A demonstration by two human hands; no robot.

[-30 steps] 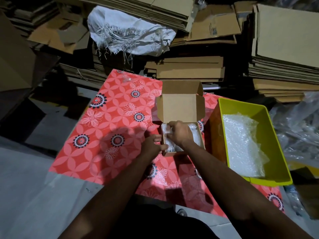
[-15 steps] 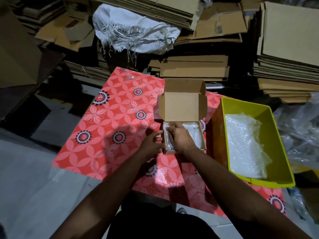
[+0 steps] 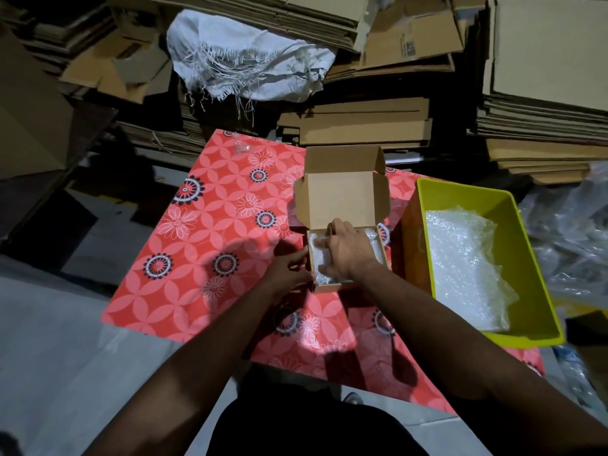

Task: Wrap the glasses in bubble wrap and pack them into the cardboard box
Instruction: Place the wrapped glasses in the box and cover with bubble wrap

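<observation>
now | cardboard box (image 3: 343, 205) holds bubble-wrapped bundle (image 3: 320, 262); right hand (image 3: 347, 250) fingers pressing it | yellow bin (image 3: 526, 258): bubble wrap (image 3: 464, 268)

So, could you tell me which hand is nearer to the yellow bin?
The right. The right hand is inside the cardboard box, right beside the yellow bin; the left hand sits at the box's far side.

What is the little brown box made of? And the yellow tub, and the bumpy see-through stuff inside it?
The little box looks like plain brown cardboard: matte, with folded flaps and creases. The yellow tub seems to be smooth moulded plastic with a slight sheen and a rolled rim. The bumpy sheet looks like clear plastic bubble wrap, crinkled and glinting.
</observation>
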